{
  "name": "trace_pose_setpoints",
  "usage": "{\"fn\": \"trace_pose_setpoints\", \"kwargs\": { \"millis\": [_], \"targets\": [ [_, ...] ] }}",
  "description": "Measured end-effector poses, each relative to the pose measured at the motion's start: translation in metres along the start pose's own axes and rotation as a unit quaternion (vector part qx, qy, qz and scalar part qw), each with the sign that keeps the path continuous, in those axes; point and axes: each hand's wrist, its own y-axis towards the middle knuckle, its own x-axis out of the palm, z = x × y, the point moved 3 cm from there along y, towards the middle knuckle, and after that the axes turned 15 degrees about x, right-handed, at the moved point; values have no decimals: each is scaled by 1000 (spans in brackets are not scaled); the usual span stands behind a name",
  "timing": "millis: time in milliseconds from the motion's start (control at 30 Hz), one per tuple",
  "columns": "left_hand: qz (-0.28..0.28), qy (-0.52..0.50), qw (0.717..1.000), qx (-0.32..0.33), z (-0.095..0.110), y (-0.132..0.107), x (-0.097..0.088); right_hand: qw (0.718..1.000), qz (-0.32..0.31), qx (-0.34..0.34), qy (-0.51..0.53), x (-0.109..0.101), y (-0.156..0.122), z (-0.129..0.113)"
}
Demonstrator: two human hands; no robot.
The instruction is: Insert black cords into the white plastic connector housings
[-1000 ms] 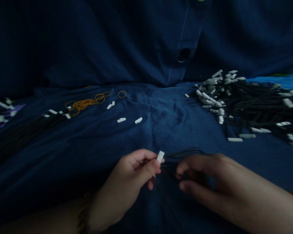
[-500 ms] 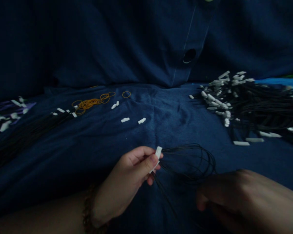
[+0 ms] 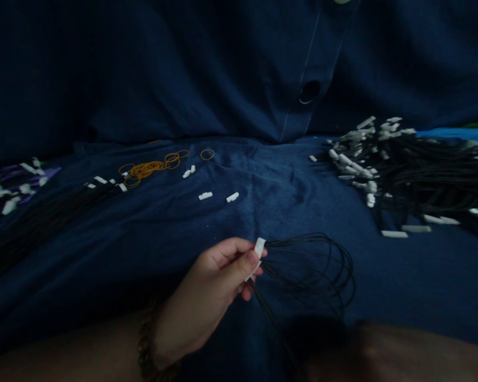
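Observation:
Between thumb and fingers, my left hand (image 3: 219,284) pinches a wire harness with white connectors (image 3: 259,247) at its end. The harness's thin black wires (image 3: 338,254) loop out to the right over the blue cloth, and more strands hang down below the fingers. At the bottom right edge, my right hand (image 3: 382,350) is dark and smeared by motion, near the lower strands. Its fingers cannot be made out. Small loose white connectors (image 3: 232,197) lie on the cloth beyond my left hand.
Orange rubber bands (image 3: 149,170) lie in a heap at the back left, beside a bundle of black wires (image 3: 43,228). White-ended pieces on purple material (image 3: 48,174) sit at the far left. A large pile of black wires with white connectors (image 3: 418,175) is at the right.
My right hand has moved down, toward the bottom edge, and is now blurred. The wire loop shows more fully. My left hand keeps its pinch on the harness, almost still.

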Motion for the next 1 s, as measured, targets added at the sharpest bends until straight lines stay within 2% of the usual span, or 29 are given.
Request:
{"fn": "trace_pose_setpoints", "kwargs": {
  "millis": [100, 233, 333, 433, 667, 733, 1000],
  "targets": [
    [-6, 6, 1000, 4, 0, 0, 0, 1000, 14, -1, -10, -11, 6, -14],
    [-19, 18, 999, 23, -1, 0, 1, 995, 24, 80, 61, -23, 19, -37],
    [-23, 31, 998, 40, -3, 0, 1, 981, -15, 126, 149, -15, 31, -45],
    [-23, 40, 998, 45, -5, -1, 1, 966, -56, 135, 213, -3, 40, -43],
    [-32, 43, 997, 53, -7, 0, 0, 942, -60, 167, 285, 5, 45, -36],
    [-31, 43, 997, 56, -8, 0, 0, 940, -59, 169, 291, 4, 44, -37],
    [-32, 36, 998, 48, -6, 0, 0, 966, -9, 151, 210, -5, 40, -40]
  ]
}}
